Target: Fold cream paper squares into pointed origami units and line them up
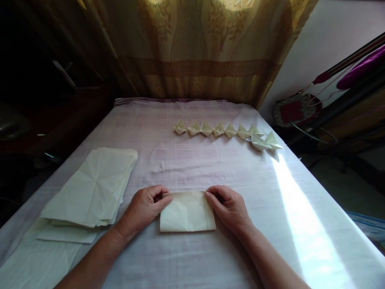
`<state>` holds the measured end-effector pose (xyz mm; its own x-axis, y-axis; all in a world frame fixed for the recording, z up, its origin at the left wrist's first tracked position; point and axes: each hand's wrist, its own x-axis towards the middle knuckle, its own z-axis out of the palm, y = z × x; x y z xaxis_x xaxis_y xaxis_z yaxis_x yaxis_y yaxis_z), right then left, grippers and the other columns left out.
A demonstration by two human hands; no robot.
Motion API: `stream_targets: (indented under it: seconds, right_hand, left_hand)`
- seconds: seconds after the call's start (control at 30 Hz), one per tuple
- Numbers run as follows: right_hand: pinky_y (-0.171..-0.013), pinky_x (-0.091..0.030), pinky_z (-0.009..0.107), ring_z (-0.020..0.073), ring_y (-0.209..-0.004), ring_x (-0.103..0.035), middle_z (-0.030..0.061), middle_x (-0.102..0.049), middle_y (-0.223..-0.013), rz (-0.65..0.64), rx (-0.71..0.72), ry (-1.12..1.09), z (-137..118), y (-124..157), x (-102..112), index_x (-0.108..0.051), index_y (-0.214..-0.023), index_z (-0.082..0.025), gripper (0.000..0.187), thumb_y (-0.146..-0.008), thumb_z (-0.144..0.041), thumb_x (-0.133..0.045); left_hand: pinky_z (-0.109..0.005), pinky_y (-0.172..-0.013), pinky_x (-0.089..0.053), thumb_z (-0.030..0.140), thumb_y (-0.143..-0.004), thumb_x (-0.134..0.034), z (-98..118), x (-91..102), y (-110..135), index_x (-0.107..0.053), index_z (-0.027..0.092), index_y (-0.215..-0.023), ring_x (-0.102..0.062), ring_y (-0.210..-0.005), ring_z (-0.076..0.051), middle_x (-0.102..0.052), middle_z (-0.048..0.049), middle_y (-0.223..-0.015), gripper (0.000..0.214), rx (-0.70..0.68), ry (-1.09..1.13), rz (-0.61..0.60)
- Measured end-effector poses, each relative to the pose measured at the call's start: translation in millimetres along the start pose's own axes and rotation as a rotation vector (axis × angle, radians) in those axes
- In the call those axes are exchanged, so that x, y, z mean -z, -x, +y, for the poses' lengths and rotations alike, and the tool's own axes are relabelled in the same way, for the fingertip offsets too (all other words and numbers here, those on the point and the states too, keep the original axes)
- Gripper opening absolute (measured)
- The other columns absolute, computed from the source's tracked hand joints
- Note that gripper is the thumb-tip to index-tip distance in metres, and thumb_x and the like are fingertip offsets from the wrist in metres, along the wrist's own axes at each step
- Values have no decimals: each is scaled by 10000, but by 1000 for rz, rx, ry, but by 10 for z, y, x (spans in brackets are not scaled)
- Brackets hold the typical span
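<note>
A folded sheet of cream paper point(187, 212) lies flat on the pale cloth in front of me. My left hand point(144, 208) pinches its upper left corner, fingers curled. My right hand point(229, 208) pinches the upper right corner the same way. Both hands rest on the cloth at either side of the sheet.
A stack of creased cream sheets point(92, 186) lies at the left, with more sheets under it near the front edge. A row of several small folded paper shapes point(228, 131) runs across the far right. The table point(300, 224) drops off at the right; a gold curtain point(195, 48) hangs behind.
</note>
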<state>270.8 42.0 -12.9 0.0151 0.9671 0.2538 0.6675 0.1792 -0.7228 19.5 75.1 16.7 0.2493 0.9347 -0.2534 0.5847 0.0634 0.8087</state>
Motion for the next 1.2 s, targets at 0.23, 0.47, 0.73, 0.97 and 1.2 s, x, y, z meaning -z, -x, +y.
stream_targets:
  seconds: [0.23, 0.47, 0.73, 0.97, 1.2]
  right_hand:
    - [-645, -483, 268, 168, -684, -647, 22, -711, -725, -14, 36, 24, -16, -1, 25, -670, -763, -235, 183, -867, -320, -546]
    - [-643, -474, 266, 164, -679, -642, 21, -704, -720, -17, 66, 64, -25, 11, 21, -662, -764, -231, 193, -878, -305, -527]
    - [-658, -473, 266, 165, -696, -646, 23, -707, -737, -24, 94, 110, -30, 7, 23, -663, -770, -232, 191, -879, -282, -515]
    - [-672, -467, 270, 169, -715, -646, 22, -709, -756, -13, 112, 136, -10, 17, 4, -662, -783, -237, 184, -887, -285, -518]
    - [-669, -426, 276, 172, -699, -591, 22, -668, -723, 11, 186, 210, -2, 18, -44, -639, -763, -223, 203, -915, -263, -511]
  left_hand:
    - [-216, -521, -385, 436, -736, -611, -38, -30, -3, -693, 199, -831, -497, -557, -129, -542, 36, -600, 268, 17, -24, 52]
    - [-220, -531, -388, 438, -743, -594, -8, -16, 4, -686, 204, -818, -509, -558, -131, -561, 34, -609, 262, 0, -60, 56]
    - [-222, -538, -397, 441, -750, -593, 9, -12, 15, -681, 204, -814, -533, -572, -135, -582, 31, -617, 261, -24, -84, 70]
    - [-225, -554, -405, 415, -763, -591, -18, -24, 1, -686, 209, -819, -542, -572, -136, -593, 34, -621, 234, -42, -139, 80]
    - [-239, -640, -457, 299, -794, -589, -37, -84, 27, -673, 222, -924, -577, -601, -137, -650, 29, -698, 172, -125, -285, 150]
